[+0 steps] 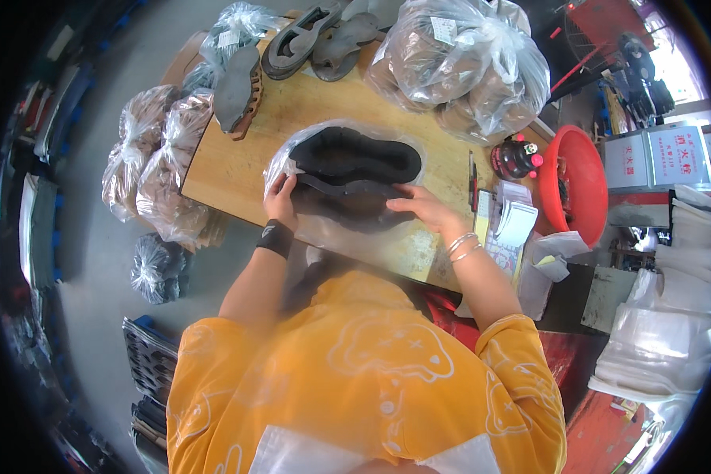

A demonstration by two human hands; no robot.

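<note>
Two dark shoe soles lie side by side on a clear plastic bag (pixel 292 229) on the wooden table. The far sole (pixel 355 156) shows its raised rim and hollow inside. The near sole (pixel 347 207) is between my hands. My left hand (pixel 280 199), with a black band at the wrist, has its fingers closed at the left ends of the soles and the bag's edge. At the right end of the near sole, my right hand (pixel 425 209) grips its edge, thumb over the top. Some fingertips of both hands are hidden.
Loose grey soles (pixel 324 43) are at the table's far edge (pixel 237 174). Stuffed plastic bags (pixel 458 63) stand far right, and more bags (pixel 170 158) are at the left. A red basin (pixel 581 186), a dark bottle (pixel 515 158), a pen (pixel 472 178) and papers (pixel 516 223) sit right.
</note>
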